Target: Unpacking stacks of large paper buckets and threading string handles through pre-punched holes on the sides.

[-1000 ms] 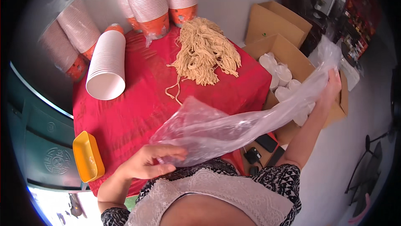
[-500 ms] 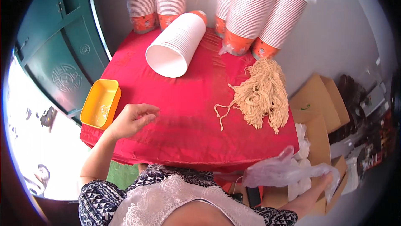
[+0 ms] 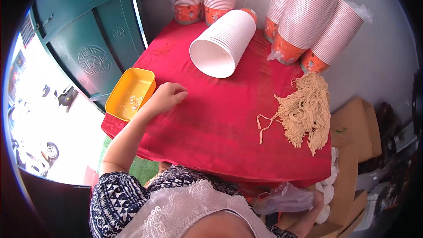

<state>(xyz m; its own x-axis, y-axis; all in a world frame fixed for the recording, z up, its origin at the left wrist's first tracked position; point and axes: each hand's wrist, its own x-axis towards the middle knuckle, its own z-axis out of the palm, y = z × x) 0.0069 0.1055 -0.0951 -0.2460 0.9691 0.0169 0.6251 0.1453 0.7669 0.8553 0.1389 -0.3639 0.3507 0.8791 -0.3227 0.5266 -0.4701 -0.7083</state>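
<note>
The left hand (image 3: 166,97) was near the middle left of the frame over the red-covered tabletop (image 3: 211,123), fingers loosely curved with a small gap showing between them; whether it touched the cloth could not be told. The right hand (image 3: 317,203), at the lower right, was closed on one crumpled clear plastic bag (image 3: 284,199), which hung out past the tabletop's near edge. Just beside the left wrist stood one yellow container (image 3: 119,92), with small white bits (image 3: 134,101) scattered in it, too many and too tiny to count. One bundle of beige string (image 3: 308,110) lay at the right of the tabletop, a loose strand trailing left. Toward the top centre, one stack of white cups (image 3: 231,37) lay on its side, its mouth toward the lower left. Five plastic-wrapped cup stacks (image 3: 306,15) stood behind, two at the upper centre and three at the upper right; their orange parts bore printed figures, too small to read. At the lower right, an open cardboard box (image 3: 346,180) held several white rounded items (image 3: 326,191), partly hidden. A green door (image 3: 79,40) with round raised emblems filled the upper left.
</note>
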